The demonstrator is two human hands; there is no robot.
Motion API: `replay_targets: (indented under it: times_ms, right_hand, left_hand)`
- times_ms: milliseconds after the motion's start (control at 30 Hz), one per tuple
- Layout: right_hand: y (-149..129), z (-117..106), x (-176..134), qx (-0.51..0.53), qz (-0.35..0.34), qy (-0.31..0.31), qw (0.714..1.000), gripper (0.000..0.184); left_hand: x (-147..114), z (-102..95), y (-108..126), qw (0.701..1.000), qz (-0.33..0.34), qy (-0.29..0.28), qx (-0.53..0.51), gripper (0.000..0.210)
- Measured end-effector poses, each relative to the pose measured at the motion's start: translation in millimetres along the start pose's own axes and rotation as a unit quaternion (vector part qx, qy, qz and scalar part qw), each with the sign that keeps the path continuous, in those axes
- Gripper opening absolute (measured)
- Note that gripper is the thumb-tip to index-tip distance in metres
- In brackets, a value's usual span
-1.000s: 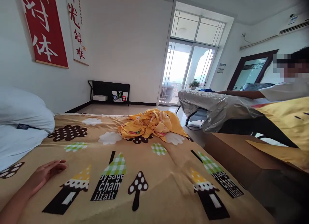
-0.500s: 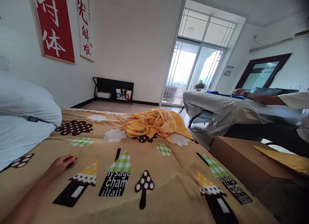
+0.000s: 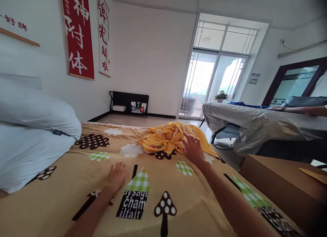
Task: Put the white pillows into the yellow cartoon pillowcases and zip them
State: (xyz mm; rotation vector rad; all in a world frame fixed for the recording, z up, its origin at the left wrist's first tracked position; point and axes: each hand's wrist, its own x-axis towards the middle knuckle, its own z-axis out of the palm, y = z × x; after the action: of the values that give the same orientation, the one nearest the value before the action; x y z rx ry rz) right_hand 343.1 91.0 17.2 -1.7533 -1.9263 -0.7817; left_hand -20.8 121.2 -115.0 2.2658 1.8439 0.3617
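A crumpled yellow cloth [image 3: 163, 136] with small coloured prints lies in a heap near the far edge of a beige patterned bedspread [image 3: 199, 196]. My right hand [image 3: 193, 149] reaches to the right side of this heap. Its fingers are apart and curved over the fabric; whether they touch it I cannot tell. Lower and to the left, my left hand [image 3: 117, 175] is over the bedspread, slightly smeared, with fingers spread and nothing held.
White pillows [image 3: 51, 124] are stacked at the left. Right of the bed stands a cardboard box [image 3: 276, 175]. Beyond it, another person's arm [image 3: 301, 110] rests on a plastic-covered table [image 3: 245, 116] with blue cloth. A black low rack [image 3: 125, 100] stands against the wall.
My right hand has come into view and reached the yellow cloth. My left hand has moved right and its fingers have spread. The view has turned a little left; the other person's arm has lowered.
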Motion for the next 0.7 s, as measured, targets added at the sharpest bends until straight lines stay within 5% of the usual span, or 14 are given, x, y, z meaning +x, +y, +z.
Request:
replay_targets:
  times_ms: [67, 167, 300, 400, 533, 633, 700]
  right_hand:
    - [-54, 45, 14, 0.031, -0.056, -0.061, 0.996, 0.036]
    - [-115, 123, 26, 0.111, -0.066, -0.084, 0.988, 0.036]
    - [-150, 224, 28, 0.183, 0.042, -0.09, 0.978, 0.032]
    - [-154, 268, 24, 0.313, 0.153, -0.016, 0.937, 0.029]
    - [-149, 267, 30, 0.436, 0.217, 0.021, 0.873, 0.026]
    - [-149, 231, 47, 0.467, 0.206, 0.016, 0.86, 0.045]
    - [-155, 196, 55, 0.504, 0.173, 0.025, 0.846, 0.054]
  left_hand:
    - [-9, 13.0, 16, 0.991, 0.111, -0.056, -0.044, 0.054]
    - [-6, 31.7, 13, 0.977, 0.165, -0.134, -0.037, 0.065]
    - [35, 61.5, -17, 0.966, 0.186, -0.175, -0.046, 0.05]
    - [52, 79.2, -26, 0.963, 0.172, -0.195, -0.074, 0.045]
    - [28, 66.3, -15, 0.966, 0.195, -0.145, -0.09, 0.054]
    - [13, 38.4, -7, 0.962, 0.194, -0.082, -0.175, 0.049]
    - [15, 22.6, -8, 0.941, 0.126, -0.059, -0.309, 0.045]
